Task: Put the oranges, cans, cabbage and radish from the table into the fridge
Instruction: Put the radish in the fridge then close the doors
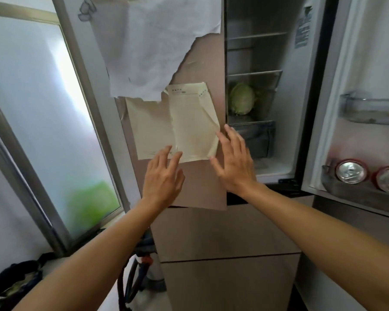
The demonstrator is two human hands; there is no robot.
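Two cans (pixel 350 171) stand in the door bin (pixel 346 190), one cabbage (pixel 241 98) on a shelf; my left hand (pixel 162 176) and right hand (pixel 235 162), both spread flat, hold nothing by the closed door (pixel 202 63).

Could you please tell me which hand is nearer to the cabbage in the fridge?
Right. The right hand is open below the cabbage; the left hand is farther left, its fingertips at the lower edge of the yellowed paper.

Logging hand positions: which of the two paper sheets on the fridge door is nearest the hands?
The cream folded sheet, the lower one: the left hand and right hand are at its bottom edge. The white torn sheet hangs above.
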